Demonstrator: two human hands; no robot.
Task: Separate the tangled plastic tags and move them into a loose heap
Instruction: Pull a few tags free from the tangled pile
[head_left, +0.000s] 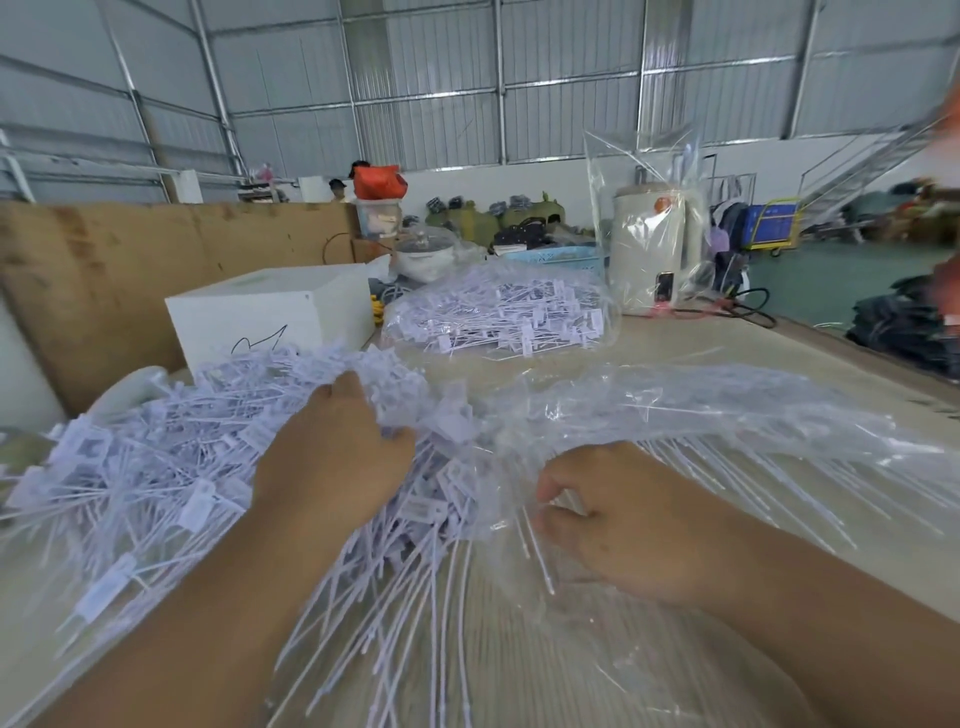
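A big tangle of white plastic tags with long thin tails covers the near left of the wooden table. My left hand reaches into the top of this tangle and grips a clump of tags. My right hand lies to the right, its fingers curled round a few thin tag tails under a clear plastic bag. More tails fan out to the right beneath the bag. A second lot of tags sits in clear plastic farther back.
A white box stands behind the tangle at the left, with a brown board beyond it. A cream kettle wrapped in plastic stands at the back right beside a black cable. Dark folded clothes lie off the right edge.
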